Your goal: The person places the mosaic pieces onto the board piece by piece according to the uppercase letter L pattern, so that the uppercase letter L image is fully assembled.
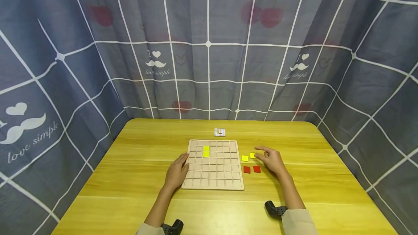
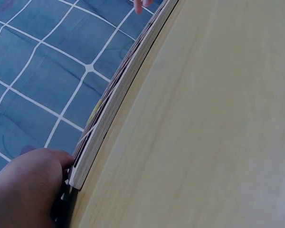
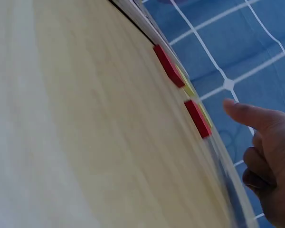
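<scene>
A pale wooden grid board (image 1: 213, 183) lies flat on the table. Two yellow square tiles (image 1: 206, 151) sit one above the other in its upper left cells. My left hand (image 1: 177, 172) rests along the board's left edge, fingers extended, also seen beside the board's side (image 2: 92, 156) in the left wrist view. Right of the board lie a yellow tile (image 1: 245, 158) and another yellow tile (image 1: 252, 155), partly covered by my right hand (image 1: 272, 160). That hand hovers there with thumb and index finger spread apart. Nearer me are a red tile (image 1: 246, 169) and a second red tile (image 1: 257, 169).
A small card with a printed grid (image 1: 220, 132) lies beyond the board. The wooden table (image 1: 130, 198) is bordered by a blue checked curtain (image 1: 228, 64) at the back and sides. Black wrist devices (image 1: 274, 209) are strapped on both forearms.
</scene>
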### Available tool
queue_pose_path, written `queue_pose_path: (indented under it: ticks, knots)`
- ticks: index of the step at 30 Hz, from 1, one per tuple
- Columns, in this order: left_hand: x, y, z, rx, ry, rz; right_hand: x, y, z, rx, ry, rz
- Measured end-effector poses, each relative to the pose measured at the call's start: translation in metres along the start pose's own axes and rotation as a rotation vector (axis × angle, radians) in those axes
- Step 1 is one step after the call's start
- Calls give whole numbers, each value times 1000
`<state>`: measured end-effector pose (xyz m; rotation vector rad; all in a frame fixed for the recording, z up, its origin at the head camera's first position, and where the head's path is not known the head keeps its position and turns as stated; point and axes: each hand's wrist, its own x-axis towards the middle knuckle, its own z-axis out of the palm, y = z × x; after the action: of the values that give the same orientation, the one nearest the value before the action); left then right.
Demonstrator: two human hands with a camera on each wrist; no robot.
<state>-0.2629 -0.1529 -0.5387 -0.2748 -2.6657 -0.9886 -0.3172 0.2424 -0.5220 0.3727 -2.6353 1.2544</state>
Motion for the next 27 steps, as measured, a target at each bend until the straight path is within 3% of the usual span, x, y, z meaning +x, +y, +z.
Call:
queue_pose_path:
  ticks: [7,16,22,27]
  knots:
    - [0,0,0,-6,-3,-1,-4,13,0,-44,-69,-12]
    - [1,0,0,-10,12,12,-1,12,0,-127,-79,-21]
    - [0,0,0,3,26,21,-2,11,6,-48,-9,15]
    - [0,1,-1,-6,16,8,-2,-5,20,61,6,-17]
